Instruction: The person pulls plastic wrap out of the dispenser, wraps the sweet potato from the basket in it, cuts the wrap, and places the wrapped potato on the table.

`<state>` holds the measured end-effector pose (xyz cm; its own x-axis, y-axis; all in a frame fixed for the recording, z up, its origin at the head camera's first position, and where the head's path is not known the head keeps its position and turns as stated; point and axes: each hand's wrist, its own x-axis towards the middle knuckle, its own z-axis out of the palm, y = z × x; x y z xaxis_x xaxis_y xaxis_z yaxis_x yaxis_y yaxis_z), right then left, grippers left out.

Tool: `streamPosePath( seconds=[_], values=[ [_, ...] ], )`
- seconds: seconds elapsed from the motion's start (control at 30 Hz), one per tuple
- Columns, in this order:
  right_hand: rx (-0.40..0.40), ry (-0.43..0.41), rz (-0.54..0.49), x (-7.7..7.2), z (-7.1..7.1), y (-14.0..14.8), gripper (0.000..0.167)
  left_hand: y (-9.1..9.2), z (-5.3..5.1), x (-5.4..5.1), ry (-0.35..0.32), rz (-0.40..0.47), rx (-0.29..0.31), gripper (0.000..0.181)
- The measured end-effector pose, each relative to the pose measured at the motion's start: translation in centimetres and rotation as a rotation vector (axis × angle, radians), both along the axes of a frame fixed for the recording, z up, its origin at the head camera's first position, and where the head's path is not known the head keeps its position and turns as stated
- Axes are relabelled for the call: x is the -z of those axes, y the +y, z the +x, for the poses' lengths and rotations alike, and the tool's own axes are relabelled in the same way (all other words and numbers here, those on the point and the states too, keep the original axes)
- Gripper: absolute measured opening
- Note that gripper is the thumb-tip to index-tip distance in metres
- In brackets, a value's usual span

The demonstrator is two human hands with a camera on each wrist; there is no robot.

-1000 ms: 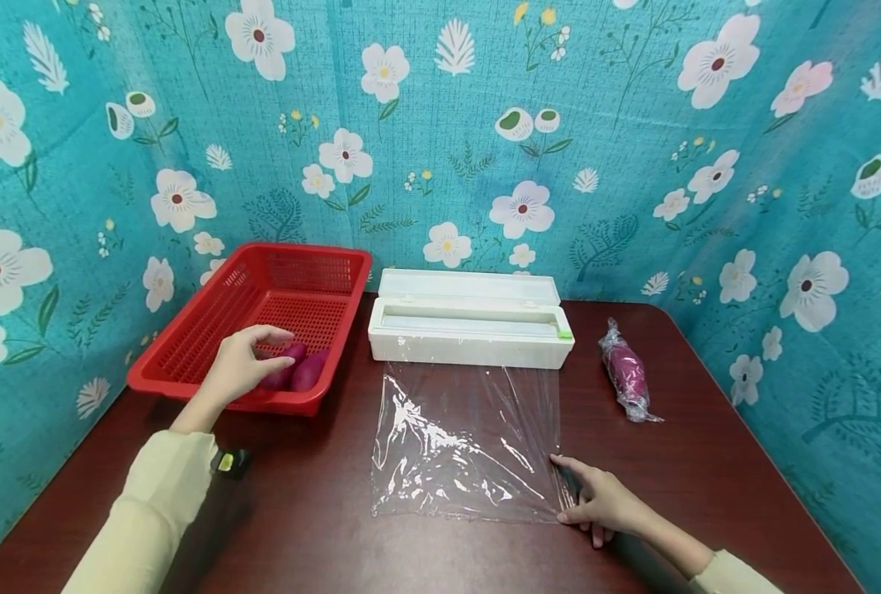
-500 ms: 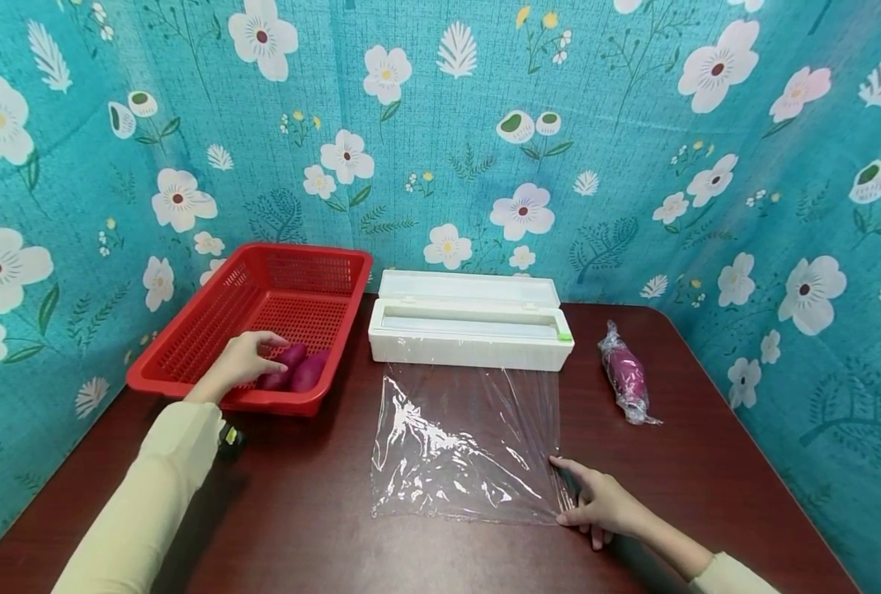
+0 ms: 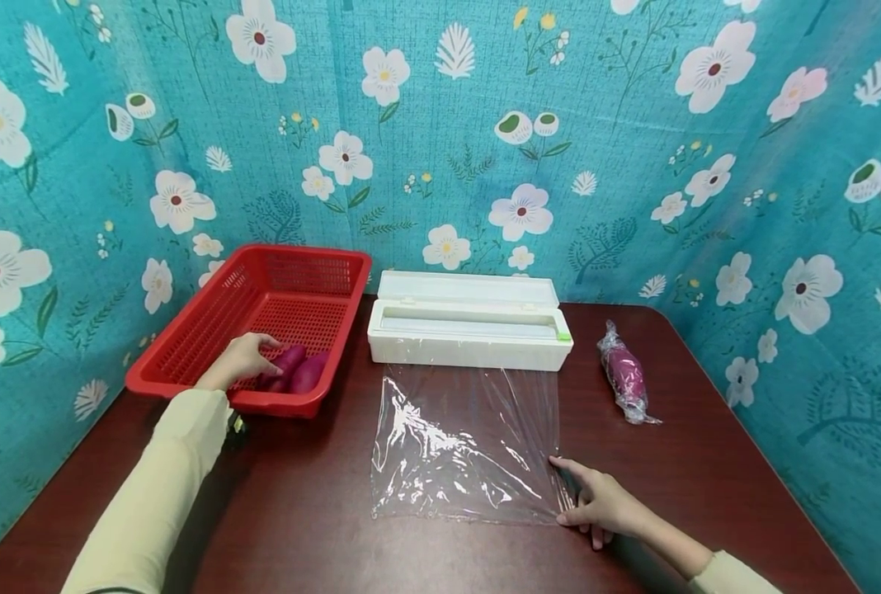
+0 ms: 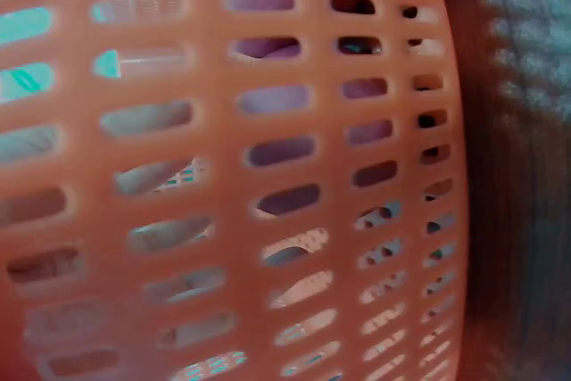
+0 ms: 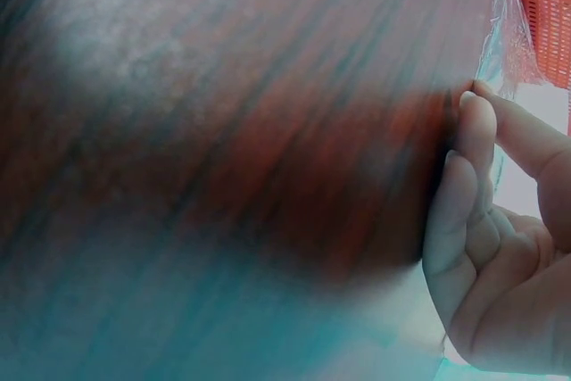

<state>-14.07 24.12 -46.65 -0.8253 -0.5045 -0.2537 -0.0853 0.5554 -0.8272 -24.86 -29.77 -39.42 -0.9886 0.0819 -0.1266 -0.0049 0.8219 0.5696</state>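
Observation:
In the head view, my left hand point(image 3: 243, 360) reaches over the near rim of a red plastic basket point(image 3: 314, 404). Its thumb and fingers are curled round a purple sweet potato point(image 3: 289, 358), and a second sweet potato point(image 3: 308, 374) lies right beside it. Through the basket's slots, the left wrist view gives only broken glimpses of purple. My right hand point(image 3: 605, 501) pinches the near right corner of a clear sheet of plastic wrap point(image 3: 463, 445) spread on the table. In the right wrist view, thumb and fingertips of the right hand point(image 5: 500, 220) meet at the film's edge.
The sheet runs out from a white wrap dispenser point(image 3: 470, 351) with its lid raised and a green slider at the right end. A sweet potato wrapped in film point(image 3: 626, 375) lies at the right of the dark table point(image 3: 299, 511). A floral curtain point(image 3: 440, 148) encloses the back and sides.
My left hand has lowered further into the basket and closed in on the sweet potato. The right hand and the plastic wrap have stayed in place.

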Motion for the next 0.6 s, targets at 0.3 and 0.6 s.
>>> streamPosePath(
  seconds=[0.3,0.6],
  values=[
    [-0.007,0.002,0.007,-0.03,-0.08,0.07,0.080,-0.18,-0.14,0.30,-0.074,0.022,0.026,0.050],
    [0.001,0.006,0.018,-0.05,-0.04,-0.03,0.080,-0.37,-0.06,0.44,-0.046,0.047,0.010,0.048]
  ],
)
